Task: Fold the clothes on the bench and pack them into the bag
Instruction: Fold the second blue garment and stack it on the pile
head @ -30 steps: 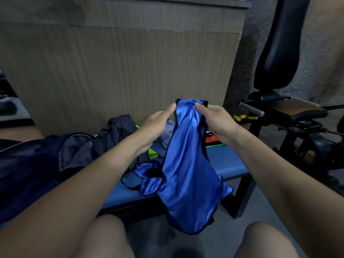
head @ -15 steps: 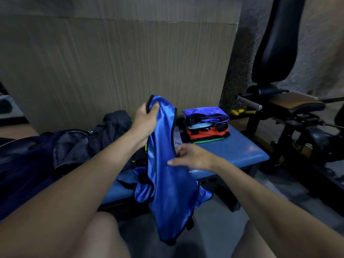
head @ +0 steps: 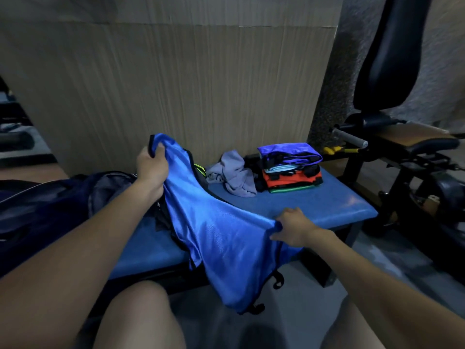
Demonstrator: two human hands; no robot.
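Note:
A shiny blue garment with black trim (head: 216, 227) stretches between my hands over the blue padded bench (head: 314, 205). My left hand (head: 151, 165) grips its top end, raised above the bench's left part. My right hand (head: 293, 226) pinches its lower edge near the bench's front edge, and the rest hangs down toward the floor. A dark navy bag (head: 50, 200) lies open on the bench's left end. A stack of folded clothes (head: 290, 167) sits at the back right, and a crumpled grey garment (head: 234, 173) lies beside it.
A wood-panel wall (head: 176, 84) rises right behind the bench. A black gym machine with a padded seat (head: 407, 142) stands to the right, close to the bench end. My bare knees are at the bottom of the view.
My right hand has slid down the blue garment and pulled its lower edge out to the right. My left hand has moved left with the top end, so the cloth is now spread out.

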